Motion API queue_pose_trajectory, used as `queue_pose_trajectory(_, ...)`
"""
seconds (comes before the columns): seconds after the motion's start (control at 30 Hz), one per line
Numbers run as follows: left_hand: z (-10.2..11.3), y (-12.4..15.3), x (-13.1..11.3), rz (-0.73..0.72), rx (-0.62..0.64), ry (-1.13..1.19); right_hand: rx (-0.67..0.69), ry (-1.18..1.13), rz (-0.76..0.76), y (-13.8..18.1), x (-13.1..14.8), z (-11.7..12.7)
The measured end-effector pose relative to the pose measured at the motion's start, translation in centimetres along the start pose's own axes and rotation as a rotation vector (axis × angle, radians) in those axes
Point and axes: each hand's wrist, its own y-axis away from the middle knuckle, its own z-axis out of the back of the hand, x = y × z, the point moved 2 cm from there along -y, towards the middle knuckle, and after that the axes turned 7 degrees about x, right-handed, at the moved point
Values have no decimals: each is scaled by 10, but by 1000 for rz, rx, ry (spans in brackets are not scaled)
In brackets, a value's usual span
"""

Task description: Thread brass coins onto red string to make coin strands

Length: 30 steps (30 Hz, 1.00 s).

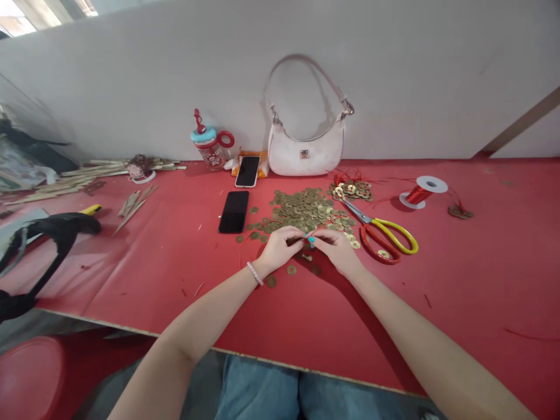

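Note:
Above the front of a heap of brass-coloured coins with holes (pixel 301 207), my two hands meet at the fingertips. My left hand (pixel 280 248), with a pale bead bracelet at the wrist, is closed in a pinch. My right hand (pixel 340 249), blue-green on its nails, pinches from the other side. A bit of thin red string (pixel 315 232) shows at the fingertips; what else they may hold is hidden. A few loose coins (pixel 291 270) lie below my hands. Right of the heap are scissors (pixel 371 224) with one red and one yellow handle.
Behind the heap stand a white handbag (pixel 306 153), a lidded cup (pixel 212 150) and a phone (pixel 248 171); a black phone (pixel 234 212) lies left. A red thread spool (pixel 423 191) and strung coins (pixel 350 190) are right. Wooden sticks (pixel 87 176) lie far left on the red table (pixel 166 251).

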Motion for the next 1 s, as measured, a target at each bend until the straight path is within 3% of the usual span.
queue_pose_trajectory(0.1, 0, 0, 0, 12, 18, 3, -153, -64, -17, -1, -3, 6)
queue_pose_trajectory(0.23, -3, 0, -2, -11, 119, -2, -268, -326, -19, -5, -9, 16)
queue_pose_trajectory(0.43, -5, 2, -5, -32, 269, 25, -291, -404, 70, -9, -14, 28)
queue_pose_trajectory(0.63, -3, 2, -5, -87, 354, 102, -279, -507, 87, -8, -9, 23)
queue_pose_trajectory(0.83, 0, 2, -4, -5, 375, 271, -240, -398, 79, -5, -1, 15)
queue_pose_trajectory(1.0, -2, 3, -5, 55, 272, 471, -163, -42, 13, -1, 1, 9)
